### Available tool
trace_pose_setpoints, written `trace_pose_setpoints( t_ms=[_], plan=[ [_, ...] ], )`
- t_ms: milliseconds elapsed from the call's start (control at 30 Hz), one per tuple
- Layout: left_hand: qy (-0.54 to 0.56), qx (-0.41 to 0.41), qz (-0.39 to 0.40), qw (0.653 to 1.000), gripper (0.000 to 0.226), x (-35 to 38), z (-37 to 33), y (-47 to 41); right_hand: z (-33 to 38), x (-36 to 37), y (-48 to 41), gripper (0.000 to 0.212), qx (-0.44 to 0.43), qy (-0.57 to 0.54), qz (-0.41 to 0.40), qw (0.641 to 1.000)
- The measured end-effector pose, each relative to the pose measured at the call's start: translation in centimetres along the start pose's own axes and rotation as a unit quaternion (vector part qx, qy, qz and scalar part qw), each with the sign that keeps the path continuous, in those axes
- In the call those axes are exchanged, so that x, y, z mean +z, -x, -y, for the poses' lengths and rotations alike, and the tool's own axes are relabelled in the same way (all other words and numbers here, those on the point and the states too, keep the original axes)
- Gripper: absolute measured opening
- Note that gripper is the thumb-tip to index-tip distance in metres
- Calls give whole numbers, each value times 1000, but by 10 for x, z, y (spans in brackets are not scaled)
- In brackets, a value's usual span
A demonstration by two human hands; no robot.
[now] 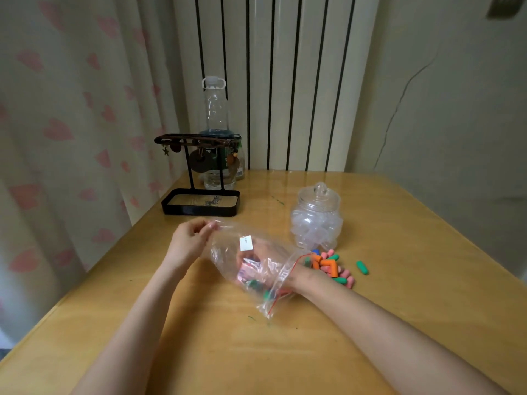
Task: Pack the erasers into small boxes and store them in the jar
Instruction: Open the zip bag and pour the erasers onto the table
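Erasers [332, 266] lay in two places: a loose heap on the table [399, 309] at the foot of the jar, and a few more left inside the clear bag you held.

Far left on the table, well apart from the work, stood a black stand [199, 205] with a tall bottle [216, 109] behind it. Nearer you, your left hand [188, 240] pinched the closed end of the bag [225, 252] between thumb and curled fingers, lifting it. Your right hand [271, 258] was pushed in through the bag's red-lined mouth; the crinkled plastic blurred it, so I cannot tell whether its fingers were closed on anything.

Right of the bag stood the jar [316, 223], lid on, filled with clear small boxes [310, 228]. The heap touched its base, and one green eraser [362, 267] lay apart, just to the right.

Judging by their look, those pieces were light, short and rubbery, so likely to grip your skin rather than slide, and to bounce or roll if dropped. Pinching each across its middle would suit. The bag was limp and slippery; holding it by the zip edge would keep it open.
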State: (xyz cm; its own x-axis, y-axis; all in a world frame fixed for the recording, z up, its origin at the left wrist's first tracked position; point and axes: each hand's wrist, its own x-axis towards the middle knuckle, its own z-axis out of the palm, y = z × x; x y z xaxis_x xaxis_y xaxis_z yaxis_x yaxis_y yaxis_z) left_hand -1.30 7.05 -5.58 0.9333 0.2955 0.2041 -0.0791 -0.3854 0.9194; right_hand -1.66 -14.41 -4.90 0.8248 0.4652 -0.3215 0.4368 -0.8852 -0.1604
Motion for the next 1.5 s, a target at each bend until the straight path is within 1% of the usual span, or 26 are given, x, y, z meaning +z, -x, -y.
trace_pose_setpoints(
  t_ms=[33, 67, 100, 133, 200, 233, 300, 367, 400, 433, 467, 500, 533, 567, 600, 633, 667, 700, 800, 933, 967, 1033, 1133, 1267, 1367, 1500],
  plan=[
    [-14, 10, -5, 1000, 18, 0, 1, -1, -4, 4, -6, 43, -49, 24, -34, 998],
    [-26, 19, -8, 999, 17, 0, 1, -1, 2, 10, -21, 30, -26, 5, 13, 1000],
    [-37, 27, -8, 999, 17, 1, 2, -1, 2, 12, -20, 12, -20, -37, 18, 999],
    [-44, 34, -6, 998, 17, 2, 2, -1, 3, 10, -19, 20, -11, -19, 41, 999],
    [-53, 44, -4, 998, 17, 3, 1, -1, 10, 9, -19, 29, 12, -56, 19, 998],
    [-58, 46, -10, 997, 16, 3, 1, -1, 14, 4, -7, 31, -27, -50, 12, 998],
    [-59, 44, -37, 997, 15, 1, 2, -2, 30, -10, 13, 10, -97, -67, -16, 993],
    [-51, 38, -71, 995, 14, -2, 4, -4, 35, -8, 7, 28, -184, -60, -52, 980],
    [-47, 36, -87, 994, 14, -3, 6, -5, 37, -8, 5, 23, -222, -43, -72, 971],
    [-43, 34, -103, 993, 14, -5, 7, -5, 43, -18, 14, 13, -224, -41, -53, 972],
    [-38, 33, -117, 992, 14, -6, 8, -6, 34, -11, 11, 12, -241, -120, -55, 962],
    [-33, 34, -127, 991, 15, -7, 8, -6, 31, -14, 5, 25, -201, -229, -68, 950],
    [-31, 34, -131, 990, 15, -7, 8, -6, 27, -11, 2, 28, -202, -250, -36, 946],
    [-33, 36, -128, 991, 15, -6, 7, -6, 20, -3, -1, 20, -237, -160, -15, 958],
    [-37, 36, -121, 991, 16, -6, 7, -6, 16, 7, -8, 12, -253, -89, -68, 961],
    [-40, 36, -114, 992, 16, -4, 7, -6, 20, 1, -6, 10, -264, -48, -167, 949],
    [-42, 37, -108, 993, 16, -3, 6, -6, 22, 3, -9, 16, -291, 20, -214, 932],
    [-44, 37, -107, 993, 16, -3, 6, -5, 21, 9, -17, 17, -322, 80, -220, 917],
    [-48, 38, -123, 991, 16, -4, 7, -5, 23, 18, -18, 22, -285, 36, -171, 942],
    [-39, 28, -148, 988, 16, -9, 8, -6, 26, 19, -9, 6, -255, -60, -199, 944],
    [-37, 25, -151, 988, 15, -9, 8, -5, 24, 17, -8, 9, -255, -82, -203, 942],
    [-34, 18, -153, 987, 14, -9, 10, -4, 21, 15, -5, 16, -252, -81, -218, 939],
    [-36, 6, -171, 985, 16, -11, 13, -4, 17, 12, -5, 6, -267, -19, -223, 937],
    [-48, -17, -190, 980, 17, -19, 19, -8, 5, 9, -4, 28, -256, -31, -256, 932],
    [-63, -31, -184, 980, 18, -21, 22, -10, -1, 10, -3, 8, -271, -25, -256, 927],
    [-70, -48, -184, 979, 20, -22, 26, -11, -9, 15, -4, 12, -288, -41, -275, 916]
  ],
)
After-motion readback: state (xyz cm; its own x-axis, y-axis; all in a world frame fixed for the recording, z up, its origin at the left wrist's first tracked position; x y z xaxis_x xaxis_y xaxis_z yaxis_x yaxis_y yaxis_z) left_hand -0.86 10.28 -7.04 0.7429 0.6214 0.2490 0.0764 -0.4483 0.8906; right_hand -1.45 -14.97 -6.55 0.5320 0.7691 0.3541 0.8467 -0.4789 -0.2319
